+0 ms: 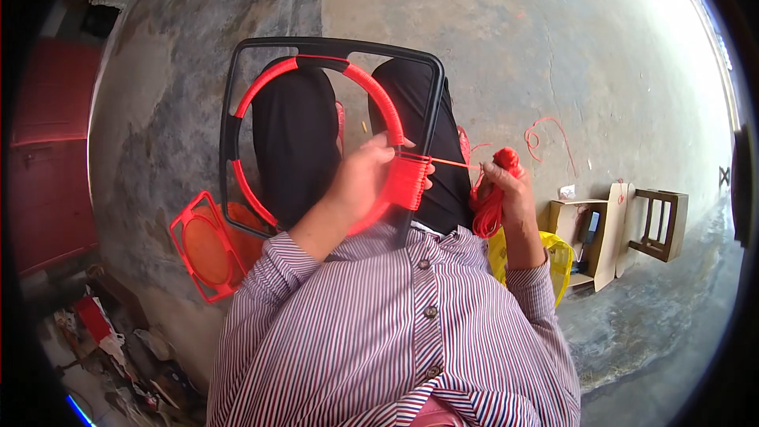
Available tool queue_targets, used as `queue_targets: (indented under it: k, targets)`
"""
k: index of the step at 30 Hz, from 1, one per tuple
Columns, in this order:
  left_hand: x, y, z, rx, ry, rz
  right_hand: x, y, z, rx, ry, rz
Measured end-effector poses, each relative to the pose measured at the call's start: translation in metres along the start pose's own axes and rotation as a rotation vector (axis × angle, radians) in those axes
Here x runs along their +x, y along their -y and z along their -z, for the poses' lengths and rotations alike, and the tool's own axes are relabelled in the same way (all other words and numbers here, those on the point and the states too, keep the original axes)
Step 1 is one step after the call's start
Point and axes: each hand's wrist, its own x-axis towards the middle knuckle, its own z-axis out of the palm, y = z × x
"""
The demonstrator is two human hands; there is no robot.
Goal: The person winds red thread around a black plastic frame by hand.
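A black rectangular frame [436,99] with a round ring inside rests over my thighs. Red cord wraps most of the ring [382,100], and bare black stretches show at its top and left. My left hand [365,178] is closed on the ring's right side, beside a band of red cord turns [411,182] that joins ring and frame bar. From that band a taut strand [455,163] runs right to my right hand [510,190], which grips a bundle of red cord [489,217] hanging below the fingers.
An orange-red frame [229,251] with a round seat-like panel lies at left. On the right stand a yellow bag [560,257], an opened cardboard box [605,237] and a small wooden stool [662,225]. Loose red cord [531,138] lies on the concrete floor; clutter [118,340] sits lower left.
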Motion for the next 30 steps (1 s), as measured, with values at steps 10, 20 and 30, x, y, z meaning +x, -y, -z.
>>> queue_targets:
  k: [10, 20, 30]
  targets:
    - [-0.003, 0.001, 0.004, -0.067, 0.089, 0.022, -0.003, -0.022, 0.013, -0.108, 0.022, -0.007]
    - [0.01, 0.01, 0.015, -0.036, -0.094, -0.033, 0.039, 0.03, -0.013, -0.744, -0.047, 0.316]
    - [0.0, 0.014, -0.002, 0.154, -0.162, -0.522, 0.023, 0.06, -0.109, -1.261, -0.001, 1.387]
